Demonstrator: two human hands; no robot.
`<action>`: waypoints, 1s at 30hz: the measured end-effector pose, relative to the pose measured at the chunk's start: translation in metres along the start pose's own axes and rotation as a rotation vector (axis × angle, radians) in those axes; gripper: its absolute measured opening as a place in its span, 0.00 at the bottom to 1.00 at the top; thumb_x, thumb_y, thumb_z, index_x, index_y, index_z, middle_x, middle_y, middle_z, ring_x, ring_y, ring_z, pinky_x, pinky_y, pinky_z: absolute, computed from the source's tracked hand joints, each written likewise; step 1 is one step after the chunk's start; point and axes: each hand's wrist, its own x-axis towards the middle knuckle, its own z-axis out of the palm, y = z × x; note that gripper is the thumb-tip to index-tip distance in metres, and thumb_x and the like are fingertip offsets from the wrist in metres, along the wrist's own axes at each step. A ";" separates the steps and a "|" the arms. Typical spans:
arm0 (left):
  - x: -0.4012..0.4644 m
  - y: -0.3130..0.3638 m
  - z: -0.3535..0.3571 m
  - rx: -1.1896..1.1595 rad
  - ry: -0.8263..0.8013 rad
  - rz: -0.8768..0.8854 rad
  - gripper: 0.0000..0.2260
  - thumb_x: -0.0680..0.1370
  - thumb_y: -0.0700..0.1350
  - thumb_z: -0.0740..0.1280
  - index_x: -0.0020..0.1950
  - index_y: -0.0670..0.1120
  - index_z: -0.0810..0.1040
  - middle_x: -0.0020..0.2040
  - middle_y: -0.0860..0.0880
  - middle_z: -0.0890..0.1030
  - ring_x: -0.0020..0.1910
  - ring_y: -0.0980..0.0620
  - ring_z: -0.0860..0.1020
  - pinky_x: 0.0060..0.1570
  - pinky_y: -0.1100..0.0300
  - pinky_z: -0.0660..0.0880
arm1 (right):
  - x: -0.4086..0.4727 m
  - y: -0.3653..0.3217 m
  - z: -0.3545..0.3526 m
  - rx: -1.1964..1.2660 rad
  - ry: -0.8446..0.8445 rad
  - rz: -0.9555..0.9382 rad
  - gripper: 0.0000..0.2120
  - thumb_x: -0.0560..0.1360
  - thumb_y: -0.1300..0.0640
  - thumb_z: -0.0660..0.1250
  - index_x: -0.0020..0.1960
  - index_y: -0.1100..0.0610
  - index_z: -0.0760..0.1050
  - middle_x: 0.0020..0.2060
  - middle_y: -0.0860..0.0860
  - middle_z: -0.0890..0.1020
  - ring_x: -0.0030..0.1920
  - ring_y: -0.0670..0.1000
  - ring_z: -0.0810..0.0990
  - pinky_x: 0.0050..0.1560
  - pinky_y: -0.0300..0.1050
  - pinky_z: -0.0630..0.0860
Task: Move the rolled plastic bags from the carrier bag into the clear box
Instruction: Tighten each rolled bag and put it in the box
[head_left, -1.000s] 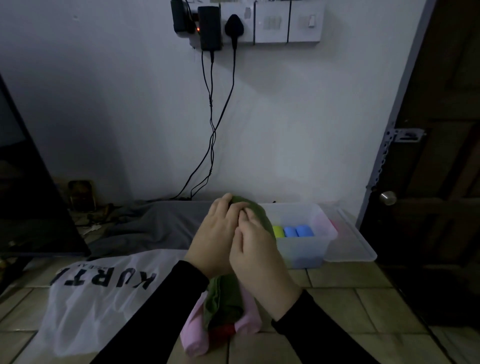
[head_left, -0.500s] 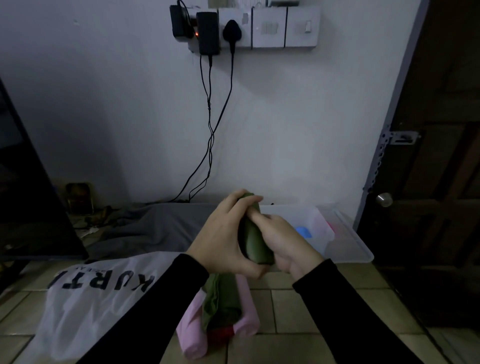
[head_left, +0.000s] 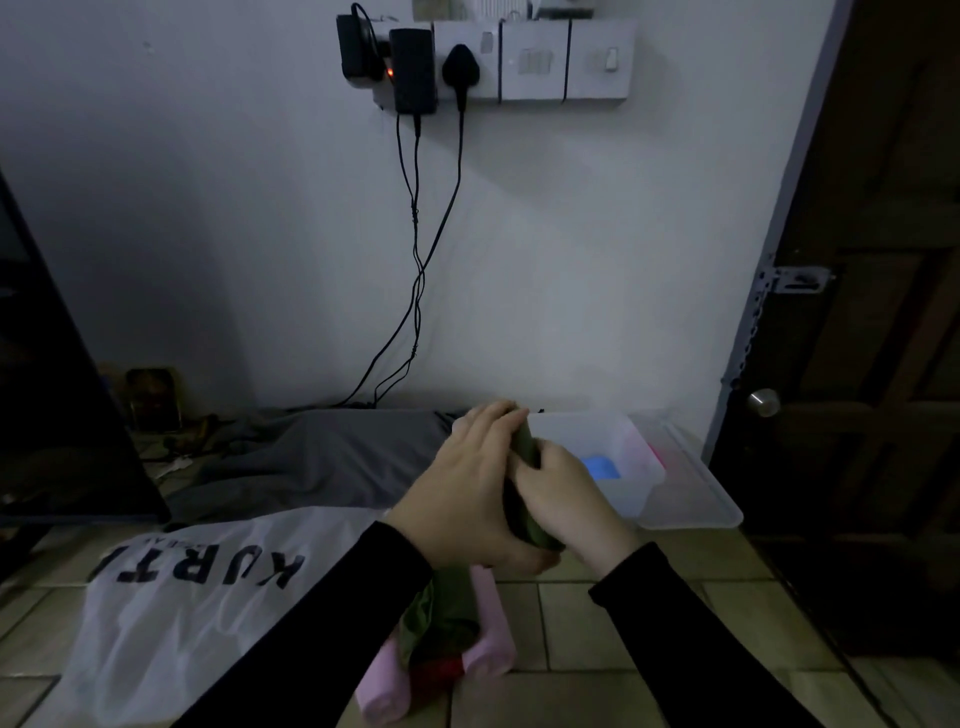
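A dark green rolled bag (head_left: 525, 447) is upright between both hands, in front of the clear box (head_left: 636, 486). My left hand (head_left: 467, 493) wraps it from the left and my right hand (head_left: 563, 499) grips it from the right. Inside the box a blue roll (head_left: 600, 466) shows, with a pink one (head_left: 655, 457) at its right side. The white carrier bag (head_left: 171, 618) printed KURTI lies flat on the floor at left. Below my hands lie pink rolls (head_left: 491, 631), a loose green bag (head_left: 441, 618) and something red (head_left: 436, 675).
The box lid (head_left: 696, 499) lies behind and right of the box. A grey cloth (head_left: 322, 457) lies by the wall, cables (head_left: 415, 291) hang from sockets above it. A dark panel (head_left: 57, 415) stands at left and a dark door (head_left: 872, 364) at right.
Both hands have shifted right toward the box with the green roll, which is now rolled tight and upright between them. The camera view has dropped slightly.
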 end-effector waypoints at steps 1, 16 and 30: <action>0.003 0.003 -0.001 0.045 -0.002 0.019 0.55 0.56 0.64 0.73 0.76 0.44 0.55 0.73 0.50 0.59 0.74 0.53 0.55 0.74 0.55 0.56 | -0.001 0.000 0.002 0.010 -0.012 0.000 0.16 0.77 0.46 0.62 0.53 0.58 0.77 0.40 0.51 0.82 0.42 0.49 0.81 0.43 0.44 0.77; -0.001 -0.011 0.015 -0.898 0.065 -0.193 0.51 0.57 0.56 0.79 0.76 0.51 0.59 0.69 0.50 0.69 0.63 0.60 0.74 0.57 0.67 0.73 | 0.007 0.002 -0.006 1.000 -0.322 0.358 0.22 0.75 0.41 0.64 0.55 0.60 0.79 0.38 0.56 0.82 0.37 0.52 0.82 0.34 0.43 0.80; 0.029 -0.006 0.017 -0.686 -0.101 -0.456 0.17 0.77 0.51 0.68 0.63 0.46 0.78 0.50 0.50 0.84 0.43 0.59 0.81 0.43 0.69 0.77 | 0.033 0.017 -0.021 0.971 0.097 0.218 0.17 0.76 0.52 0.67 0.60 0.62 0.74 0.49 0.59 0.80 0.47 0.56 0.80 0.42 0.51 0.79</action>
